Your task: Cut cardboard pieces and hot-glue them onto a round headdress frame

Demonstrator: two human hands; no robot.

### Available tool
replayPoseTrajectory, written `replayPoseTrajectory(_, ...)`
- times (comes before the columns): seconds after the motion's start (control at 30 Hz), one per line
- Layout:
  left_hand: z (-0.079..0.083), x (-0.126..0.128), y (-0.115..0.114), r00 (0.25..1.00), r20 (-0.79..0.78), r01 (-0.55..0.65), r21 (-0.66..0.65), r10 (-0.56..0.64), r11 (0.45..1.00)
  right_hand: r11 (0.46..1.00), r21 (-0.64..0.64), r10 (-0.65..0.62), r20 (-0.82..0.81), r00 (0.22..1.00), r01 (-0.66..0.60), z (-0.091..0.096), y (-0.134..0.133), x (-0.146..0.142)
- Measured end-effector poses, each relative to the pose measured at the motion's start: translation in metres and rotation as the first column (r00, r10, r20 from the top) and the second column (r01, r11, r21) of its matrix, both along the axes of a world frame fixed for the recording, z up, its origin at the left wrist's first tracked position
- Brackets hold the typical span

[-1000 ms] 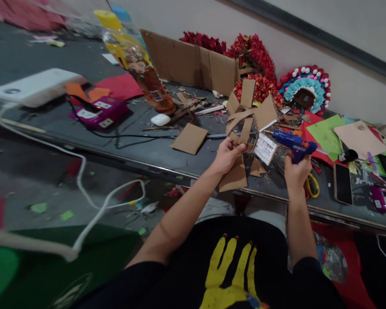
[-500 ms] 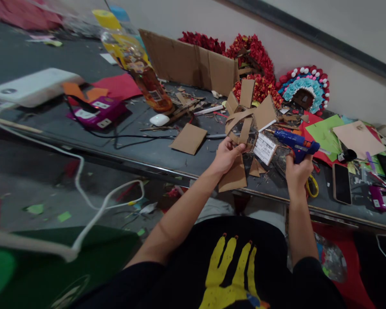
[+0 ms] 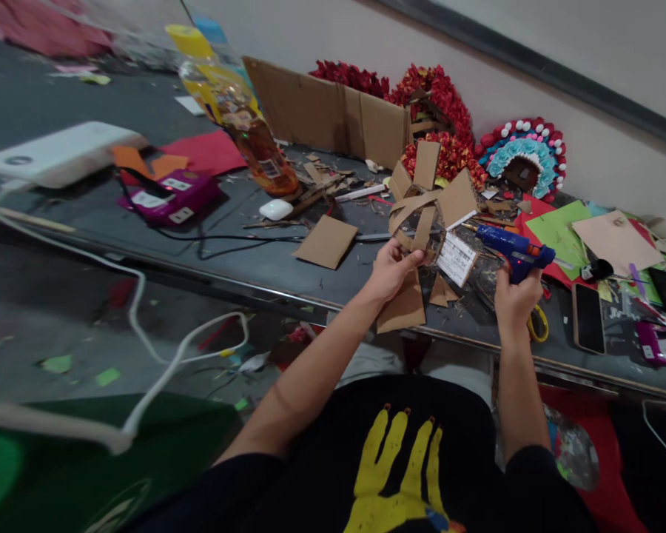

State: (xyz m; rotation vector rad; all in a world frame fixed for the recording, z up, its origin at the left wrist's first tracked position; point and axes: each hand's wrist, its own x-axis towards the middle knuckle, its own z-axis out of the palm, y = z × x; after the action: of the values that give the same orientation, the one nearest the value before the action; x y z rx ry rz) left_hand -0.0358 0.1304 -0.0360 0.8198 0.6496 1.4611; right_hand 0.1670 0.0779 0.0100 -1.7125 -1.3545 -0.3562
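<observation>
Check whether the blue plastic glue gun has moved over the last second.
Yes, slightly: the blue plastic glue gun in the right hand has edged right, narrowing the gap to the black rectangular phone.

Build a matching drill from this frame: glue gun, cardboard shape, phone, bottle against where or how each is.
Things:
1. glue gun
2. cardboard shape
3. phone
4. bottle

Place or state:
A. flat on the table, right of the scissors
B. held in the left hand
C. holds orange liquid
D. held in the right hand

Pairs: 1-D, 2-B, 3-A, 4-C
</observation>
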Motion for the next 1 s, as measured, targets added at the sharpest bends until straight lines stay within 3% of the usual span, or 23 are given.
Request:
replayPoseTrajectory(0.6, -0.004, 0.000, 0.002, 0.999, -0.038, -0.008, 0.030, 0.009, 1.000, 0.998, -0.042, -0.039, -0.070, 0.997, 0.036, 0.008, -0.003, 0.002)
replayPoseTrajectory(1.0, -0.001, 0.000, 0.001, 0.999, -0.033, -0.008, -0.001, 0.008, 1.000, 0.998, 0.019, -0.052, -0.059, 0.997, 0.054, 0.010, -0.003, 0.005)
